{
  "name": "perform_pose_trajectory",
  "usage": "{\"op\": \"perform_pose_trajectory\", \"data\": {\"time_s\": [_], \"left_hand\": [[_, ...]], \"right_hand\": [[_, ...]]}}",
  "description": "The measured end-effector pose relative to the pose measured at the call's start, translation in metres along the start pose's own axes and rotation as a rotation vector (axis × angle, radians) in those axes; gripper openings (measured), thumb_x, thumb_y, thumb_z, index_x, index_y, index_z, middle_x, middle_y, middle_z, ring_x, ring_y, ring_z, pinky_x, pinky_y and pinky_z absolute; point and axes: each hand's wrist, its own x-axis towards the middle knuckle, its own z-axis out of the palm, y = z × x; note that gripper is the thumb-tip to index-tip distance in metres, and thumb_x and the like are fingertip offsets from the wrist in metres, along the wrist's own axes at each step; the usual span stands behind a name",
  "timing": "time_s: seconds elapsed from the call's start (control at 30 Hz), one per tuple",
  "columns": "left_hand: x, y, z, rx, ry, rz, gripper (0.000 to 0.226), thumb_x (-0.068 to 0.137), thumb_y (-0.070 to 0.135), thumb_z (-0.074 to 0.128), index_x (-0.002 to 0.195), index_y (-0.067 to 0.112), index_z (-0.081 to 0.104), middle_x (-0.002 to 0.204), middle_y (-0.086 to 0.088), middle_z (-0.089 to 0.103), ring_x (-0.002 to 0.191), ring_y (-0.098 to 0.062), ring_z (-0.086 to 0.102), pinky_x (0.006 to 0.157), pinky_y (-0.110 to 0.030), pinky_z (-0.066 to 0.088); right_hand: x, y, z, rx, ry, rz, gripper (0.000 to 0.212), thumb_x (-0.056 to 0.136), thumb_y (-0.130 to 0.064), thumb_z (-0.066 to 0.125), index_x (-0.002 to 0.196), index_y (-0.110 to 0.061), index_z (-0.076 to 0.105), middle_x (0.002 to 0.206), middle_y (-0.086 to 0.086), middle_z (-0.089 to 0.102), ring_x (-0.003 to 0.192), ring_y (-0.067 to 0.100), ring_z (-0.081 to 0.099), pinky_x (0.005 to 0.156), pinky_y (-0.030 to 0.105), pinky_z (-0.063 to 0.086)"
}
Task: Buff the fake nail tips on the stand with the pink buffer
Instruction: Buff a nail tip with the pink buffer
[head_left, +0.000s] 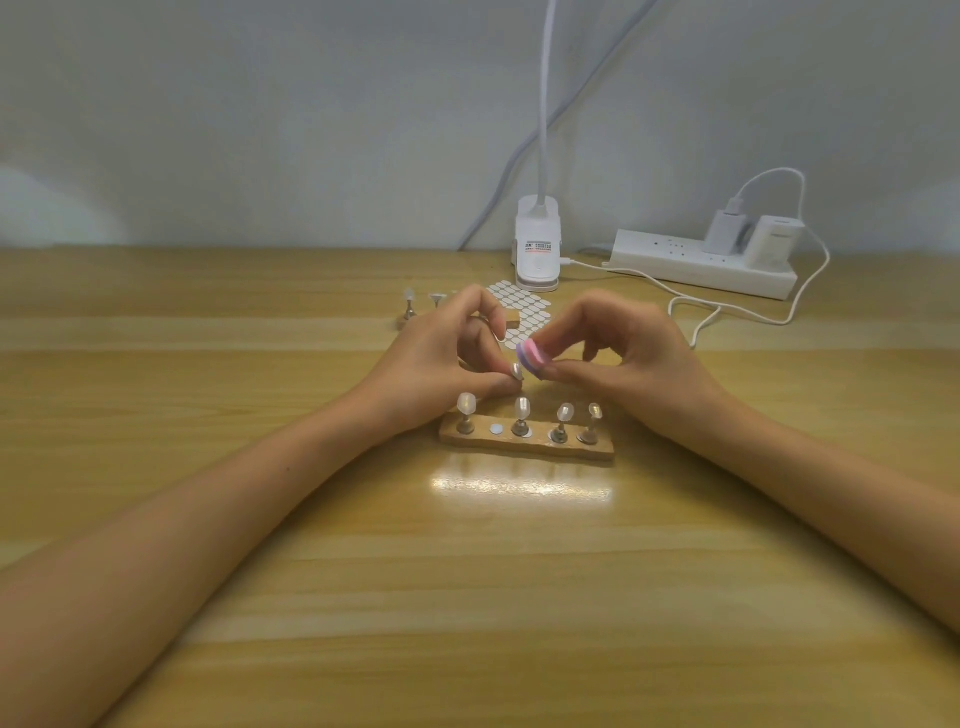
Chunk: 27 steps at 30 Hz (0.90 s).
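A wooden stand (524, 447) lies on the table in front of me with several clear nail tips on metal pegs, such as one nail tip (466, 404) at its left end. One slot (497, 429) shows only a bare round pad. Above the stand, my left hand (447, 358) pinches a single nail tip on its peg (516, 371) between thumb and fingers. My right hand (623, 353) pinches the pink and purple buffer (531, 356), whose end touches that held tip.
Behind my hands lie a sheet of white adhesive dots (524, 304) and a second stand with pegs (410, 306). A white clip lamp (538, 244), a power strip (701, 262) with chargers and a trailing white cable (727, 312) sit at the back right.
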Motion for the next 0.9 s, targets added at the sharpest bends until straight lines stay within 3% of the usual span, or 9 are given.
{"op": "perform_pose_trajectory", "data": {"time_s": [0.1,0.23,0.33,0.43,0.57,0.7,0.8,0.9], "left_hand": [[-0.0005,0.0001,0.0005,-0.002,0.005,0.004,0.038,0.078,0.009,0.083,0.096,0.011,0.05,0.065,0.009,0.069,0.064,-0.002,0.065,0.063,-0.013,0.045],[-0.0002,0.0,0.0005,-0.008,0.003,-0.005,0.039,0.076,0.002,0.082,0.096,0.01,0.05,0.067,0.007,0.071,0.068,-0.006,0.067,0.066,-0.015,0.047],[-0.0001,0.0001,0.0006,-0.007,0.003,-0.002,0.038,0.078,0.008,0.083,0.096,0.012,0.05,0.065,0.008,0.069,0.067,-0.005,0.066,0.066,-0.015,0.046],[0.0003,0.0003,0.0001,0.011,0.003,0.003,0.039,0.077,0.006,0.083,0.095,0.013,0.05,0.069,0.005,0.072,0.069,-0.005,0.068,0.067,-0.015,0.048],[0.0002,0.0005,0.0002,0.016,0.007,0.001,0.038,0.077,0.008,0.083,0.095,0.012,0.05,0.067,0.006,0.07,0.065,-0.002,0.065,0.065,-0.013,0.046],[-0.0003,0.0001,0.0005,-0.004,0.001,-0.006,0.039,0.076,0.004,0.083,0.094,0.013,0.05,0.067,0.007,0.071,0.066,-0.002,0.066,0.067,-0.014,0.047],[-0.0001,0.0006,0.0002,0.005,0.002,-0.004,0.037,0.077,0.008,0.083,0.095,0.012,0.05,0.066,0.008,0.069,0.065,-0.002,0.065,0.065,-0.013,0.047],[-0.0003,0.001,0.0001,0.006,0.004,-0.005,0.038,0.076,0.004,0.083,0.095,0.011,0.05,0.069,0.003,0.072,0.068,-0.004,0.067,0.069,-0.016,0.05]], "right_hand": [[0.0011,-0.0013,0.0041,-0.031,-0.039,-0.035,0.018,0.085,-0.027,0.077,0.089,-0.01,0.072,0.087,-0.004,0.074,0.084,0.012,0.068,0.066,0.028,0.048],[0.0006,0.0002,-0.0012,0.003,-0.043,0.012,0.02,0.084,-0.027,0.076,0.091,-0.008,0.072,0.088,-0.005,0.074,0.086,0.013,0.069,0.068,0.039,0.052],[0.0016,-0.0012,0.0028,-0.059,-0.05,-0.071,0.022,0.085,-0.031,0.074,0.09,-0.01,0.072,0.088,-0.004,0.071,0.086,0.013,0.066,0.069,0.03,0.05],[0.0008,0.0015,-0.0024,-0.095,-0.043,-0.044,0.023,0.084,-0.033,0.073,0.09,-0.011,0.073,0.089,-0.006,0.071,0.086,0.01,0.064,0.068,0.025,0.047],[0.0013,-0.0006,0.0028,-0.105,-0.042,-0.104,0.019,0.084,-0.028,0.075,0.089,-0.011,0.073,0.088,-0.005,0.07,0.085,0.012,0.064,0.069,0.027,0.048],[0.0008,0.0007,-0.0022,-0.058,-0.046,-0.025,0.024,0.083,-0.033,0.073,0.09,-0.01,0.072,0.089,-0.006,0.072,0.086,0.014,0.067,0.071,0.039,0.052],[0.0021,-0.0012,0.0014,-0.065,-0.043,-0.057,0.021,0.084,-0.031,0.074,0.089,-0.011,0.072,0.088,-0.005,0.071,0.085,0.013,0.066,0.069,0.033,0.049],[0.0021,0.0007,-0.0017,-0.051,-0.057,-0.006,0.027,0.082,-0.035,0.073,0.09,-0.009,0.072,0.088,-0.006,0.072,0.085,0.011,0.067,0.07,0.04,0.052]]}}
